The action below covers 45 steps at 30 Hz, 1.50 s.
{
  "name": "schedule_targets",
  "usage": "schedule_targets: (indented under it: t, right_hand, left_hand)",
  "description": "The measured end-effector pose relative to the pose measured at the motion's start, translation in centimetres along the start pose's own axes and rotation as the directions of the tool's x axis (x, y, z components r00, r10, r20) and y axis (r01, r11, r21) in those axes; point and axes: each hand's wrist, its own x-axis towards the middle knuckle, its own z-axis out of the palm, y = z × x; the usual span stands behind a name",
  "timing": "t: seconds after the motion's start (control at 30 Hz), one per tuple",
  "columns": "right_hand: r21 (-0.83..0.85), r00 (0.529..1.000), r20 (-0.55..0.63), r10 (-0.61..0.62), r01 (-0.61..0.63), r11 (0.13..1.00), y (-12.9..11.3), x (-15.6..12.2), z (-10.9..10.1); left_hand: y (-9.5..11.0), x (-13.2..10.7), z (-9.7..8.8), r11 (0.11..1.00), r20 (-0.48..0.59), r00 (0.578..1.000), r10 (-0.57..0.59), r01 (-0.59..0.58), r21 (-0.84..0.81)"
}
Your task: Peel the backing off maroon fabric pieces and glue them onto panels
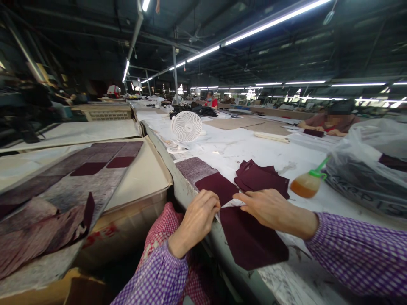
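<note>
Across the boxes (157, 171) at left lie mottled grey fabric strips (79, 186) with burgundy patches. At the table's (222, 148) edge the left hand (199, 214) is curled, wrist bent, fingertips pinched; what they grip cannot be told. Just beyond lies a smooth burgundy panel (218, 185); a second panel (252, 243), angular-cornered, lies partly beneath the right hand (275, 212), palm down, fingers loosely apart. Behind sits a fanned burgundy stack (262, 178).

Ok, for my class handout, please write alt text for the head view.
A person's left hand and right hand handle maroon fabric pieces at the edge of a white worktable. Beyond them stands a white fan; a green-nozzled bottle sits to the right.
</note>
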Motion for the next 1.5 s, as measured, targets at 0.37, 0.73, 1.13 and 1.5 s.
schedule_targets:
  t: [0.37, 0.73, 1.13, 1.5]
  right_hand:
    - [0.699, 0.980, -0.199, -0.022, 0.158, 0.698, -0.4, 1.7, -0.1]
    - [0.626, 0.950, -0.299, 0.088, 0.126, 0.770, -0.7, 1.1, 0.8]
    - [0.791, 0.957, -0.165, 0.240, -0.017, 0.612, 5.4, 1.1, -0.3]
    - [0.308, 0.745, -0.260, 0.614, -0.539, 0.784, 14.4, -0.8, 7.4]
  left_hand:
    - [1.2, -0.1, -0.3, 0.990, -0.210, 0.974, 0.085, -0.107, -0.096]
    - [2.6, 1.1, 1.4, 0.927, -0.131, 0.937, -0.322, 0.284, -0.246]
    - [0.8, 2.3, 1.4, 0.952, -0.226, 0.949, -0.220, 0.158, -0.261]
    - [-0.1, 3.5, 2.4, 0.961, -0.034, 0.991, -0.132, 0.136, 0.240]
